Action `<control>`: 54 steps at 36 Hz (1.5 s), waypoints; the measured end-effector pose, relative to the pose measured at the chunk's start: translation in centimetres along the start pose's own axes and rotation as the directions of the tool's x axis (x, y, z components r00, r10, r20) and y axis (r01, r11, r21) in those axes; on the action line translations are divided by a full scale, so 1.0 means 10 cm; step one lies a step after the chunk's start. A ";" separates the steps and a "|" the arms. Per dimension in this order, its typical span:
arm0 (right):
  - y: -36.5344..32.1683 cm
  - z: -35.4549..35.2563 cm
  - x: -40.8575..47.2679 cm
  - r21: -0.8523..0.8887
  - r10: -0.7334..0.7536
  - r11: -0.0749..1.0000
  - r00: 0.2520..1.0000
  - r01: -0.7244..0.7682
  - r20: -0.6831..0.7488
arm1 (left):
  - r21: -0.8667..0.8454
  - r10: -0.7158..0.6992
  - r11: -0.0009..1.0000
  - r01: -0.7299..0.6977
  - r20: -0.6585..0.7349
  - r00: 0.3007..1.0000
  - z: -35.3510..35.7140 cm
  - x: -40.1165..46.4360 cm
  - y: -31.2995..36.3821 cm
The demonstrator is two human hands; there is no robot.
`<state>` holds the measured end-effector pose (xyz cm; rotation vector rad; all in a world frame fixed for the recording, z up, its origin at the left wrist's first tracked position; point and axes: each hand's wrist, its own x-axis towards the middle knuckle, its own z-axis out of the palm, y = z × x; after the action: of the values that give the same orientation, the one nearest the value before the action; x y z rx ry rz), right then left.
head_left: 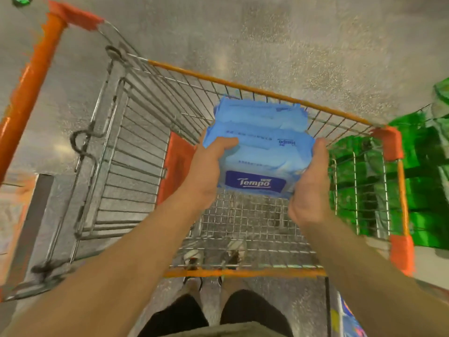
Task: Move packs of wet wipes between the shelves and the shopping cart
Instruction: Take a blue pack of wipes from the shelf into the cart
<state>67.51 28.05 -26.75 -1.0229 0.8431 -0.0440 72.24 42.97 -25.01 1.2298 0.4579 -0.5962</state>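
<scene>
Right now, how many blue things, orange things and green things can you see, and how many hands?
Blue stack of wipes packs held as one bundle: 1 (packs inside blur together)
Orange-trimmed shopping cart: 1
Green packages beside the cart: 1 blurred group
Hands: 2, left hand and right hand
Total: 5

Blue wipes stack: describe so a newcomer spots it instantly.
Find the orange-rimmed wire shopping cart. Above its basket, the left hand and right hand grip a stack of light-blue soft wet-wipe packs. Unlike the green packs outside the cart, it reads Tempo.
</scene>
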 end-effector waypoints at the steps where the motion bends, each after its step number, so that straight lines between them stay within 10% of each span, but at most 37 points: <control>1: 0.07 -0.01 0.08 -0.001 0.013 1.000 1.000 -0.013 0.001 | -0.027 -0.009 1.000 0.009 -0.011 1.000 -0.03 0.07 -0.06; 26: 1.58 -0.29 1.07 -0.172 0.348 0.918 0.934 -0.357 -0.079 | 0.264 -0.241 0.940 0.216 0.066 0.968 -1.10 1.23 -1.49; 41: 1.83 -0.28 1.51 -0.215 0.566 0.776 0.806 -0.592 -0.175 | 0.341 -0.417 0.815 0.469 -0.218 0.882 -1.11 1.57 -1.63; 54: 1.91 -0.03 1.85 -0.279 0.509 0.806 0.852 -0.522 -0.124 | 0.446 -0.281 0.767 0.460 -0.411 0.867 -1.12 2.06 -1.59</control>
<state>73.71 30.83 -52.47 -1.0462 1.1723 0.5493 77.62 46.66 -52.60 1.8062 0.8731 -0.9135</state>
